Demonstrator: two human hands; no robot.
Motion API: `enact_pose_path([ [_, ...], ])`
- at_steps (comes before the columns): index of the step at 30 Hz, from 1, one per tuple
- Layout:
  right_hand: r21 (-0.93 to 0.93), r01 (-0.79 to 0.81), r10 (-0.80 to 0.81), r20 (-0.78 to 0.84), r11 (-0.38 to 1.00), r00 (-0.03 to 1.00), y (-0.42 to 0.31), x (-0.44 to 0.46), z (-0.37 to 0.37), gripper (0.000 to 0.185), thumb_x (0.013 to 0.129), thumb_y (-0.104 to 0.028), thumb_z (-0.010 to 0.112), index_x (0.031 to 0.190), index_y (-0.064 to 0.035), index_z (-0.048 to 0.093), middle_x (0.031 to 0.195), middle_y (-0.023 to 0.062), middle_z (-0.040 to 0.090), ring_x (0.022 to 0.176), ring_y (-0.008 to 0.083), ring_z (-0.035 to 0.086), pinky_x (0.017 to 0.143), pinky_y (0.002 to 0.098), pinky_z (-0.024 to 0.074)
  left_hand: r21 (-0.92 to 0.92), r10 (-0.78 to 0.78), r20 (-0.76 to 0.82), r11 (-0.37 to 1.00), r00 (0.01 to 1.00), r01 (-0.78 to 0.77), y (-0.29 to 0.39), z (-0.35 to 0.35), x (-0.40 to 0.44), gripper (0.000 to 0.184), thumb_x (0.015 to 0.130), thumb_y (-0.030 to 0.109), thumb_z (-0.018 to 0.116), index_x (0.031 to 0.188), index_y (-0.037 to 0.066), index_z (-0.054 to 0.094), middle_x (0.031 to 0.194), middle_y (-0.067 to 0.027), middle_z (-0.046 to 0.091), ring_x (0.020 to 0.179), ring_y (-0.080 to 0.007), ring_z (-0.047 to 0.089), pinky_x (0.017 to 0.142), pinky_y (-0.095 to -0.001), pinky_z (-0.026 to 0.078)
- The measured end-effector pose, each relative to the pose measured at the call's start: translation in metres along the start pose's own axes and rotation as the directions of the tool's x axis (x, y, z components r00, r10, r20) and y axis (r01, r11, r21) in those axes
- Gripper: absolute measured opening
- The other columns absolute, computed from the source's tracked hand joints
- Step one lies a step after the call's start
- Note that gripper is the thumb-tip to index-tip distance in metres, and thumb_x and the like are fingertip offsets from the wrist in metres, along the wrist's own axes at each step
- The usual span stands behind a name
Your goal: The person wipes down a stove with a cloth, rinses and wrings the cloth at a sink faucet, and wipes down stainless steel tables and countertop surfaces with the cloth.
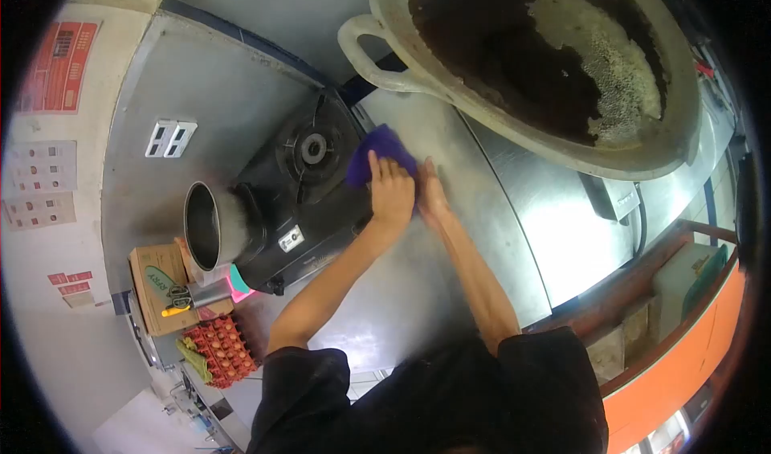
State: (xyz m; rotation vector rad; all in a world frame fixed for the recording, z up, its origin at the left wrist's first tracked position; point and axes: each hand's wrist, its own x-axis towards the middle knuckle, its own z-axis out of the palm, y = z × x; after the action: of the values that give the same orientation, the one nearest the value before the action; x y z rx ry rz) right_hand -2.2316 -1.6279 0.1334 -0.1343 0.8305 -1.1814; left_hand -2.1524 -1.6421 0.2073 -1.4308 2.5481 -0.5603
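Over at the far left, red posters (pixel 60 68) hang on the wall, and next comes a box (pixel 150 267), with a switch plate (pixel 170 138) up on the steel panel. Moving right, we get a pot (pixel 234 222), its dark mouth showing, near the end of the stove, and lower down a stack of eggs (pixel 225 349) in red trays. Now the stove (pixel 333 222) itself, black, one round burner (pixel 312 149) in plain sight. And right at its edge, centre stage, the purple cloth (pixel 377 143), lying between stove and counter (pixel 470 177)! The left hand (pixel 392 193) is on it, fingers bent over the fabric; whether they clench a fold, I can't tell. Just beside it, the right hand (pixel 432 193) sits at the cloth's right side, fingers pointing away from the body, its grip hidden from us. Further right looms a big pan (pixel 506 118), looped handle (pixel 352 55) towards the cloth, dark liquid (pixel 498 44) inside with pale foam (pixel 622 76) along one side. Lower right, an orange cabinet (pixel 683 349) finishes the line.
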Motion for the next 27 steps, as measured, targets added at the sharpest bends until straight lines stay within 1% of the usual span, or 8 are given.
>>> enact_pose_path([
  [3,0.108,-0.124,0.104,0.172,0.986,0.980,0.007,0.003,-0.012,0.078,0.102,-0.059,0.023,0.153,0.0007,0.023,0.160,0.0167,0.022,0.147,0.0268,0.020,0.120,0.0375,0.0127,-0.227,0.184,0.083,0.960,0.979,-0.162,-0.010,-0.007,-0.002,0.025,0.074,0.011,0.062,0.091,-0.006,0.070,0.091,-0.0221,0.069,0.104,-0.0346,0.064,0.113,-0.0493,0.032],
  [9,-0.029,-0.005,0.004,-0.030,1.000,1.000,0.003,-0.019,0.009,0.078,0.102,-0.058,0.026,0.153,0.0013,0.022,0.161,0.0161,0.019,0.149,0.0239,0.017,0.121,0.0352,0.0118,-0.260,0.063,0.168,0.965,0.984,-0.017,-0.026,-0.026,0.032,0.020,0.069,0.008,0.066,0.085,-0.002,0.070,0.087,-0.0196,0.071,0.096,-0.0327,0.067,0.112,-0.0448,0.036],
  [13,-0.016,0.003,-0.005,-0.099,1.000,0.995,0.028,-0.022,-0.015,0.083,0.101,-0.061,0.027,0.152,0.0039,0.019,0.161,0.0152,0.020,0.149,0.0243,0.017,0.121,0.0353,0.0108,-0.270,0.249,0.305,0.948,0.919,-0.167,-0.018,0.002,0.017,0.030,0.065,0.015,0.073,0.091,0.000,0.073,0.090,-0.0205,0.071,0.099,-0.0315,0.066,0.117,-0.0446,0.028],
  [15,-0.008,-0.050,0.049,-0.128,0.999,0.991,0.029,-0.023,-0.022,0.085,0.100,-0.062,0.027,0.152,0.0042,0.019,0.161,0.0164,0.019,0.149,0.0245,0.018,0.121,0.0348,0.0115,-0.187,0.203,0.365,0.972,0.909,-0.142,-0.019,0.004,0.031,0.031,0.070,0.017,0.069,0.096,0.001,0.073,0.095,-0.0205,0.071,0.103,-0.0320,0.065,0.119,-0.0477,0.022],
  [18,-0.069,-0.018,0.020,0.033,0.997,0.999,0.008,-0.040,-0.014,0.085,0.100,-0.063,0.028,0.153,0.0022,0.019,0.159,0.0196,0.022,0.148,0.0275,0.020,0.121,0.0374,0.0115,-0.028,0.074,0.404,0.997,0.912,-0.068,-0.053,0.025,0.085,0.033,0.087,0.023,0.054,0.107,0.004,0.072,0.113,-0.0187,0.068,0.118,-0.0343,0.058,0.118,-0.0584,0.007],
  [22,-0.314,0.004,-0.023,-0.057,0.950,0.998,0.007,-0.055,-0.016,0.081,0.099,-0.064,0.031,0.152,-0.0034,0.028,0.150,0.0215,0.038,0.140,0.0313,0.036,0.116,0.0434,0.0257,0.192,-0.055,0.392,0.981,0.918,-0.023,-0.092,0.052,0.131,0.040,0.094,0.026,0.045,0.120,0.006,0.068,0.132,-0.0184,0.060,0.134,-0.0379,0.045,0.115,-0.0658,0.001],
  [25,-0.416,0.123,-0.198,-0.142,0.901,0.970,-0.001,-0.066,-0.039,0.075,0.099,-0.063,0.033,0.146,-0.0050,0.039,0.139,0.0193,0.051,0.128,0.0300,0.049,0.107,0.0429,0.0375,0.253,-0.084,0.426,0.967,0.901,-0.029,-0.064,0.044,0.114,0.050,0.089,0.028,0.050,0.131,0.002,0.060,0.144,-0.0219,0.048,0.140,-0.0350,0.037,0.119,-0.0564,0.005],
  [27,-0.431,0.183,-0.283,-0.181,0.884,0.942,-0.004,-0.070,-0.055,0.071,0.100,-0.061,0.034,0.142,-0.0048,0.045,0.133,0.0177,0.056,0.121,0.0281,0.054,0.102,0.0413,0.0426,0.066,0.099,0.704,0.977,0.704,-0.204,-0.033,0.022,0.079,0.056,0.087,0.031,0.053,0.135,0.002,0.057,0.147,-0.0232,0.044,0.143,-0.0354,0.033,0.119,-0.0542,0.006],
])
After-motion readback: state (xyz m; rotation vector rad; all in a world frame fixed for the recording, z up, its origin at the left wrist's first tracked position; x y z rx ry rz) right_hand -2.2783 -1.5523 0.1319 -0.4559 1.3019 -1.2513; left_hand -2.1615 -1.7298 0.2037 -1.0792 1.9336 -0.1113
